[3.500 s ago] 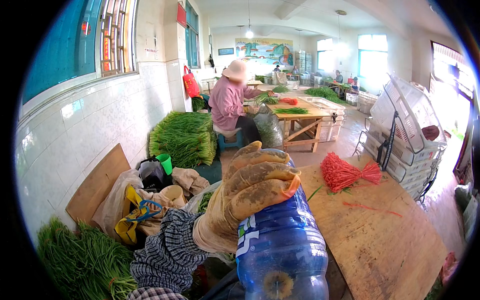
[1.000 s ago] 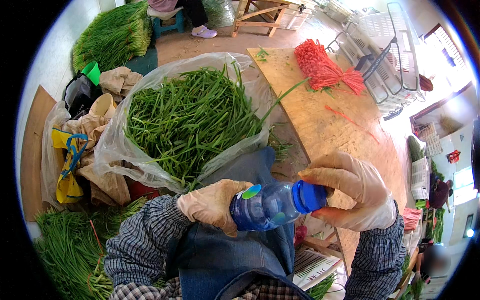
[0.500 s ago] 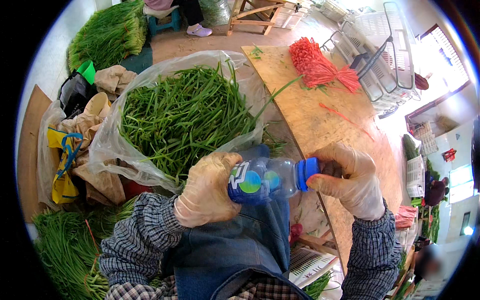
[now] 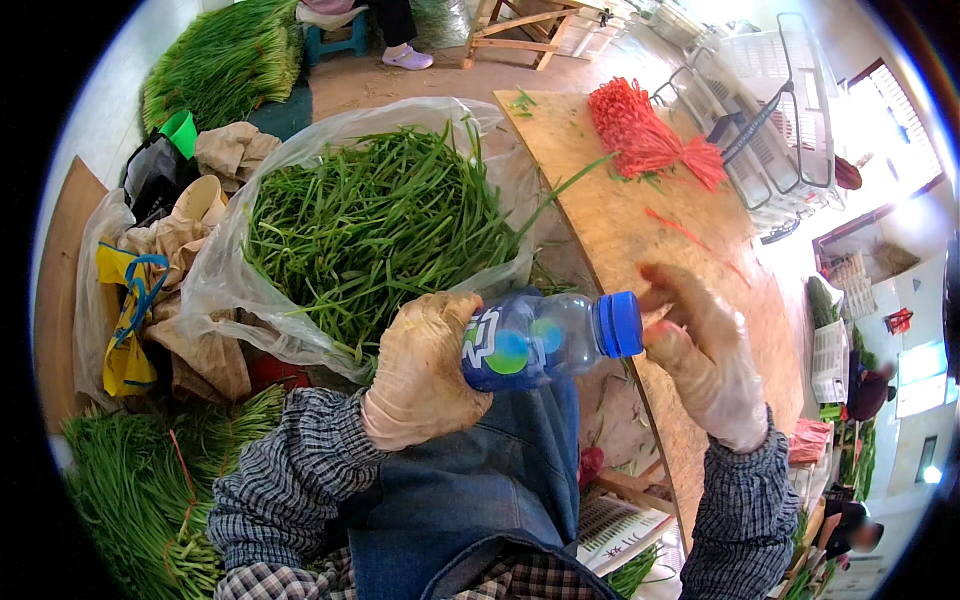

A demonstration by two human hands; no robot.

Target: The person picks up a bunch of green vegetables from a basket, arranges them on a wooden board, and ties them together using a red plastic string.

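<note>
My left hand (image 4: 422,368), in a thin pale glove, is wrapped round the body of a clear plastic bottle (image 4: 572,338) with a blue label. The bottle lies nearly level over my lap, its blue cap (image 4: 619,324) pointing right. Just right of the cap is my gloved right hand (image 4: 703,362). Its thumb and fingers are apart, curved toward the cap, with nothing visible between them. Whether a fingertip still touches the cap's edge is hard to make out. Beyond my left hand sits a clear plastic bag (image 4: 215,290) full of loose green leafy stalks (image 4: 375,225).
A wooden board table (image 4: 590,220) stands at my right, bearing a bundle of red ties (image 4: 640,130) and stacked white baskets (image 4: 760,110). Bundled green stalks (image 4: 130,490) lie at lower left, more (image 4: 225,65) at far left. A yellow bag (image 4: 122,320) is at left. Other people are farther off.
My right hand has let go of the blue cap; its fingers have spread and moved slightly right. The bottle has shifted a little right and up in my left hand.
</note>
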